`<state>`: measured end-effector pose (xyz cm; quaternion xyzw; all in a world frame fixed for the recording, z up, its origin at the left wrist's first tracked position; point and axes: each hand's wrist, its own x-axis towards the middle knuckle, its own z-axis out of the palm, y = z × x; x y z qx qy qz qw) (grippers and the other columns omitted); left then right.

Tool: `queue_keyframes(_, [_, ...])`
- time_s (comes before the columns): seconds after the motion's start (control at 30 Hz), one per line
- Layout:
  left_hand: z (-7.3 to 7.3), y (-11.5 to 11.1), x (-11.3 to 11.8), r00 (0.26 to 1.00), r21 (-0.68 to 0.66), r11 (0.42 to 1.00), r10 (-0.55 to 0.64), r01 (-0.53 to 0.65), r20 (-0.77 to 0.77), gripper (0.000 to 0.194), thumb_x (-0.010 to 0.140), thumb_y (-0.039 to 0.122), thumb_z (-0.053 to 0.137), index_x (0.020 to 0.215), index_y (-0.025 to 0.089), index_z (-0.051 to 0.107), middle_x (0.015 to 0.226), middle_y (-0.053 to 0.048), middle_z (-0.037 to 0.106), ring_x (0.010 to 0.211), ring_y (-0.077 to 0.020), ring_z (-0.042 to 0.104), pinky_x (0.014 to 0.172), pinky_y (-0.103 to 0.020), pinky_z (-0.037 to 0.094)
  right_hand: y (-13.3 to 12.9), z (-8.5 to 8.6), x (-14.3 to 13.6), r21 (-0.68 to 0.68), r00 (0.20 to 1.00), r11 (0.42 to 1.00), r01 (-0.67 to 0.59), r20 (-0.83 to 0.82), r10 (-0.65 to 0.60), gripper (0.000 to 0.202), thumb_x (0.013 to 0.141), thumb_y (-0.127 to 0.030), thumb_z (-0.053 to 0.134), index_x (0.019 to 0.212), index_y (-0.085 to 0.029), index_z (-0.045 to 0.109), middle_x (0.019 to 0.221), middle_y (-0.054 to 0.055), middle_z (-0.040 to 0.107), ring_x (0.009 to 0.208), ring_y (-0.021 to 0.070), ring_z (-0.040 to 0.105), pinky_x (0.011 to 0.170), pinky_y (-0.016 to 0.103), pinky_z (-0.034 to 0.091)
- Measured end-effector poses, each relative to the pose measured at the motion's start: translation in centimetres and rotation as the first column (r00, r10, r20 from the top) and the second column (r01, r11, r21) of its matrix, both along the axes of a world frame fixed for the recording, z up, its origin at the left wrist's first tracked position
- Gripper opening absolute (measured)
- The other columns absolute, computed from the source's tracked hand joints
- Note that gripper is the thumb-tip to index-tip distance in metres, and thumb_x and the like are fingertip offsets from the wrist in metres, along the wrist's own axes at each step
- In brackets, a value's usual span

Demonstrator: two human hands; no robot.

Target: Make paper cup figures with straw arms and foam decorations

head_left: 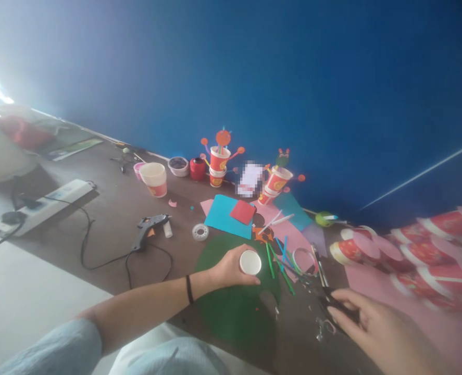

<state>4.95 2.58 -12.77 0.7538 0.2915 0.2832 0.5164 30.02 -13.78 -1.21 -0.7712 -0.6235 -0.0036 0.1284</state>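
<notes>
My left hand [231,268] is wrapped round a small white paper cup [250,262] above a dark green round sheet [231,317]. The cup's round white end faces me; whether it is the mouth or the base I cannot tell. At the right, my right hand [365,317] has its thumb and fingers closed on the dark handles of a pair of scissors [338,304], whose blades seem to point up and left. Green and blue straws [284,250] lie between the hands, beside pink paper and a roll of clear tape [304,260].
Two decorated cup figures [218,161] [278,181] stand by the blue wall. A hot glue gun [147,229] with its cord lies left, near a power strip [51,205]. Blue paper [225,216] lies ahead. Several red cups [429,255] are at the right. Smaller scissors [324,329] lie near my right hand.
</notes>
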Motion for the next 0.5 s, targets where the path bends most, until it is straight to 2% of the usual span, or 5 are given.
queue_keyframes(0.1, [-0.6,-0.1,0.2,1.000,0.009,1.000,0.013,-0.013,0.016,0.059,0.053,0.036,0.080,0.103,0.018,0.054,0.097,-0.003,0.063,0.089,-0.0207,0.060,0.078,-0.030,0.047,2.2,3.0,-3.0,-0.123,0.961,0.970,-0.208,0.160,0.226,0.015,0.074,-0.040,0.059,0.084,-0.031,0.067,0.071,-0.002,0.072,0.055,0.0194,0.066,0.047,0.027,0.044])
queue_keyframes(0.2, [-0.9,-0.1,0.3,1.000,0.009,1.000,0.008,-0.008,0.029,0.058,0.053,0.037,0.079,0.102,0.018,0.054,0.096,-0.003,0.063,0.087,-0.0204,0.060,0.076,-0.029,0.047,4.7,4.6,-5.4,-0.200,0.873,0.927,-0.317,0.322,0.367,0.005,0.073,-0.030,0.058,0.073,-0.029,0.063,0.062,-0.003,0.066,0.051,0.0196,0.062,0.043,0.028,0.035])
queue_keyframes(0.3, [-1.0,-0.2,0.3,0.999,0.014,1.000,0.004,-0.005,0.048,0.058,0.054,0.038,0.079,0.102,0.018,0.054,0.095,-0.003,0.063,0.085,-0.0200,0.060,0.075,-0.029,0.047,6.7,5.3,-7.2,-0.264,0.803,0.899,-0.349,0.411,0.432,0.009,0.070,-0.026,0.058,0.062,-0.026,0.056,0.055,-0.003,0.062,0.047,0.0203,0.061,0.041,0.028,0.027])
queue_keyframes(0.5, [-1.1,-0.3,0.3,0.998,0.023,1.000,0.004,-0.005,0.069,0.058,0.055,0.037,0.078,0.103,0.018,0.053,0.095,-0.003,0.063,0.084,-0.0196,0.060,0.074,-0.028,0.047,8.8,6.5,-9.2,-0.387,0.720,0.861,-0.331,0.486,0.495,0.010,0.062,-0.015,0.060,0.060,-0.024,0.056,0.050,0.000,0.060,0.042,0.0217,0.059,0.041,0.027,0.016])
